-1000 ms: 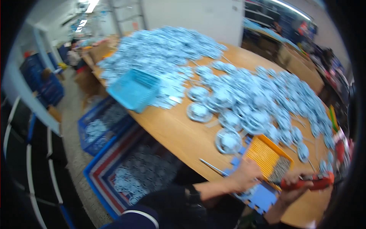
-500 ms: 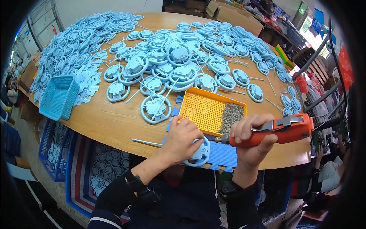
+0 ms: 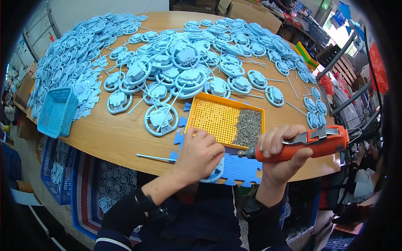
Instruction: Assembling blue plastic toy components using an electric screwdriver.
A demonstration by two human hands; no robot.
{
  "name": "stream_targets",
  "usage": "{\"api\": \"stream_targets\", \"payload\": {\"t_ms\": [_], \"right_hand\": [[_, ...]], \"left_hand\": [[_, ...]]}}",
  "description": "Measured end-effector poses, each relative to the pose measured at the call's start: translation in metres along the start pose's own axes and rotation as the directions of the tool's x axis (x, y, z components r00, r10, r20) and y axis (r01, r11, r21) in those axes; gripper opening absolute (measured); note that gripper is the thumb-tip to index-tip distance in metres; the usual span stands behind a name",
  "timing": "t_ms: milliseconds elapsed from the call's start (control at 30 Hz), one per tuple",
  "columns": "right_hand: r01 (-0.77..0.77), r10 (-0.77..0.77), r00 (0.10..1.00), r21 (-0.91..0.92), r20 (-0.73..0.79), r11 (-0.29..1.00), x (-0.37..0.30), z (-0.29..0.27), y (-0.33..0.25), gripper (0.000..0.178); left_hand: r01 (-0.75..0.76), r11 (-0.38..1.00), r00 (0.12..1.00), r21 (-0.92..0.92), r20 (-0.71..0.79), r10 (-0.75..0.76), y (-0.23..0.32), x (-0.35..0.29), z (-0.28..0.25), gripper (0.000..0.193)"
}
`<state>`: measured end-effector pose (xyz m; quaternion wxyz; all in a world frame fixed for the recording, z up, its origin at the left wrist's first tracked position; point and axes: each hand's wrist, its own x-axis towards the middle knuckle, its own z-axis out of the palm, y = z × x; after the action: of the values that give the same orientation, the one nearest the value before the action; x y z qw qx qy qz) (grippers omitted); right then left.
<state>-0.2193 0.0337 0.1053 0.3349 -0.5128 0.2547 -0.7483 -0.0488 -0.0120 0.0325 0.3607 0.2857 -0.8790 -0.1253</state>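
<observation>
My right hand (image 3: 281, 152) is wrapped round an orange-red electric screwdriver (image 3: 320, 143), its bit pointing left above a blue foam mat (image 3: 240, 169). Fingers curled together, my left hand (image 3: 201, 152) is over a light-blue plastic ring part (image 3: 217, 173) at the table's front edge. It hides much of that part, whose thin stick (image 3: 155, 157) reaches out to the left. Whatever the left fingertips may pinch is hidden. Just beyond both hands lies a yellow tray (image 3: 230, 102) with a grid floor and a heap of small metal screws (image 3: 248, 125) on its right side.
Light-blue ring parts (image 3: 186, 56) with sticks are heaped across the wooden table (image 3: 109, 144). A blue basket (image 3: 56, 111) stands at the left beside small flat pieces (image 3: 88, 92). Below the edge, a bin (image 3: 115, 184) holds more parts. Metal bars (image 3: 349, 56) rise at right.
The whole view has shifted slightly, with the table's things now further left. My left hand covers more of the ring part. The screwdriver is a little further right relative to the tray.
</observation>
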Motion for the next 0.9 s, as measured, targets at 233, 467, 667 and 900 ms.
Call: {"api": "stream_targets", "payload": {"t_ms": [233, 467, 667, 900], "right_hand": [[-0.019, 0.014, 0.997, 0.063, 0.081, 0.998, -0.009, 0.005, 0.004, 0.053], [-0.029, 0.024, 0.995, 0.061, 0.093, 0.998, -0.013, 0.004, 0.001, 0.052], [-0.067, 0.053, 0.988, 0.095, 0.144, 0.993, -0.017, 0.007, 0.007, 0.053], [-0.148, 0.149, 0.981, -0.012, 0.127, 0.989, -0.027, 0.009, 0.023, 0.054]], "left_hand": [[0.076, 0.973, 0.997, -0.217, -0.009, -0.08, 0.013, -0.017, -0.001, 0.011], [0.034, 0.967, 0.999, -0.251, -0.02, -0.04, 0.013, -0.018, -0.001, 0.013], [0.025, 0.974, 1.0, -0.225, -0.007, -0.028, 0.009, -0.027, -0.002, 0.015], [0.241, 0.97, 0.967, -0.006, 0.088, -0.24, 0.009, -0.046, -0.002, 0.064]]}}
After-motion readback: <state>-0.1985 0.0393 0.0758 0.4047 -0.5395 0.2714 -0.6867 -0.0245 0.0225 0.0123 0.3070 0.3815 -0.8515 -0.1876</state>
